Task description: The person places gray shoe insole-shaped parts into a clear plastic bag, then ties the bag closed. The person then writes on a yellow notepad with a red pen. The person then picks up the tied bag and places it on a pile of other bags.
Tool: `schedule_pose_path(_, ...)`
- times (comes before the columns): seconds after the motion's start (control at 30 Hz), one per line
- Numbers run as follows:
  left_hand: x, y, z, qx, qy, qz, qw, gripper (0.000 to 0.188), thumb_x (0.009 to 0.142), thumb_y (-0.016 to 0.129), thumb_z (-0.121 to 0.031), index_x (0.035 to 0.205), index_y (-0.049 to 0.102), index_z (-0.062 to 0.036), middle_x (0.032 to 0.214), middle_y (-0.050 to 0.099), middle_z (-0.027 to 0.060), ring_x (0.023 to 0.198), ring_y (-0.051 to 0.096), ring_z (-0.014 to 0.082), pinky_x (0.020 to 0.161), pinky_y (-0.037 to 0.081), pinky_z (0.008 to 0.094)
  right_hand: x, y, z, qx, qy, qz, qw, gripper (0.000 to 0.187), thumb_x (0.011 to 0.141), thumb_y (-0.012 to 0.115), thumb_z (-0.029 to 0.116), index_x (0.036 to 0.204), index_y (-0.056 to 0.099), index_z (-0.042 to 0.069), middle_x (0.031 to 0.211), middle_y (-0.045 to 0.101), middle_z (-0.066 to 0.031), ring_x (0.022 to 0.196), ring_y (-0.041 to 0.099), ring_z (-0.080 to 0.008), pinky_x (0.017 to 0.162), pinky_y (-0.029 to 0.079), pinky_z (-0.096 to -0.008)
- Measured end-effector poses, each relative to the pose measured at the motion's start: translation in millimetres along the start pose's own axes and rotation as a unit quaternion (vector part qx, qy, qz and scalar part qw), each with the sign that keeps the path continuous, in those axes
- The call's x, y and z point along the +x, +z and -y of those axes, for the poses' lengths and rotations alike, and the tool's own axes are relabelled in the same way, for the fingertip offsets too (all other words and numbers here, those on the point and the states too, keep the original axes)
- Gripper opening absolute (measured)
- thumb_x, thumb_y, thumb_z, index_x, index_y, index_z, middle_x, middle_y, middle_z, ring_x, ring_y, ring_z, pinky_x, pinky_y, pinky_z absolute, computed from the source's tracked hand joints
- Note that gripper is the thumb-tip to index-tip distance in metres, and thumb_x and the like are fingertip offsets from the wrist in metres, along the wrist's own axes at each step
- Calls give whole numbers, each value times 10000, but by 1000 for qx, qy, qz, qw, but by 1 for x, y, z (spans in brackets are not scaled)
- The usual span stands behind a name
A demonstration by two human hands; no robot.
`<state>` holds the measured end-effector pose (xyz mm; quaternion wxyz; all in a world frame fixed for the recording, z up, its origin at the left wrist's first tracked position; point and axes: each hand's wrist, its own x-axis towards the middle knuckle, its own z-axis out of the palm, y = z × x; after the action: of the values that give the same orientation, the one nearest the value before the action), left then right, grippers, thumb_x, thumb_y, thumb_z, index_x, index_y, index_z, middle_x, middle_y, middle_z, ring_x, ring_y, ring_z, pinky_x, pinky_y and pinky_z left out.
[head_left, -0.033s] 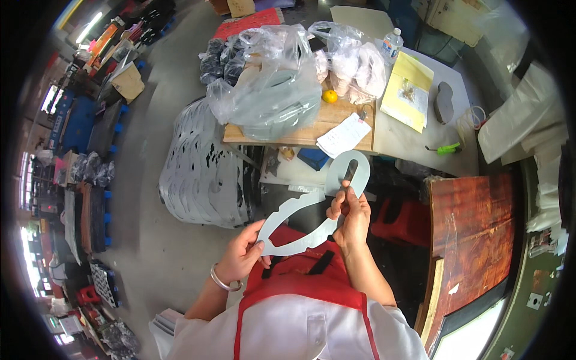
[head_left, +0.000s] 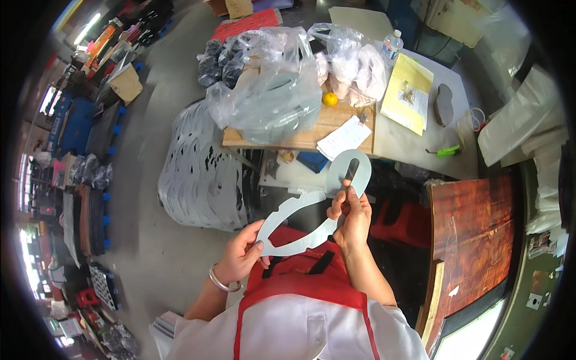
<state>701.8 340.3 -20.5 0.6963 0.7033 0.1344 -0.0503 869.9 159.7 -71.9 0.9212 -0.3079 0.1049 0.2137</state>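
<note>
My left hand (head_left: 239, 257), with a silver bangle at its wrist, pinches the rounded left end of a pale grey U-shaped cut-out (head_left: 302, 242). This flat sheet piece has notched edges and is held in front of my red apron (head_left: 270, 294). My right hand (head_left: 354, 221) is closed on the cut-out's right end. Its fingers also grip a grey oval ring piece (head_left: 336, 173) with a narrow slot in the middle, which stands up above the fist. Whether the ring and the cut-out are joined cannot be seen behind the fingers.
Ahead, a wooden board (head_left: 294, 141) on a table bears a plastic bag of grey pieces (head_left: 273, 111), paper slips (head_left: 345, 138) and an orange fruit (head_left: 329, 99). Further right are a yellow folder (head_left: 414, 75) and a green-handled tool (head_left: 448, 150). A wrapped stack (head_left: 201, 168) stands left on the floor.
</note>
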Motion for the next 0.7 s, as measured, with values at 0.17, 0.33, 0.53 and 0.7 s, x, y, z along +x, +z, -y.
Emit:
schedule_pose_path(0.17, 55, -74, -32, 51, 95, -1, 994, 422, 917, 476, 16, 1329, 417, 81, 911, 639, 122, 659, 611, 133, 599, 518, 263, 47, 71, -9, 6, -101, 49, 994, 209, 999, 453, 171, 1139, 539, 43, 727, 530, -47, 454, 453, -140, 438, 362, -286)
schedule_pose_path(0.33, 76, -186, -74, 151, 80, 86, 982, 388, 819, 570, -24, 1184, 534, 103, 879, 686, 137, 667, 661, 155, 585, 522, 261, 66, 147, -39, -12, -71, 109, 991, 278, 1011, 383, 199, 1232, 473, 54, 826, 507, -67, 522, 470, -154, 497, 390, -296)
schedule_pose_path(0.53, 105, -285, -83, 89, 26, 164, 982, 484, 702, 635, -25, 1169, 577, 87, 803, 708, 134, 673, 694, 183, 583, 521, 276, 87, 192, -77, 13, 107, 53, 993, 375, 996, 309, 114, 1355, 393, 48, 900, 494, -97, 624, 482, -188, 579, 420, -325)
schedule_pose_path(0.7, 141, -303, -101, -147, -60, 131, 979, 472, 800, 533, -37, 1216, 481, 181, 793, 684, 209, 677, 684, 229, 572, 528, 311, 117, 214, -91, 25, 202, -39, 978, 378, 982, 335, 122, 1343, 403, 34, 880, 502, -106, 639, 482, -195, 599, 400, -315)
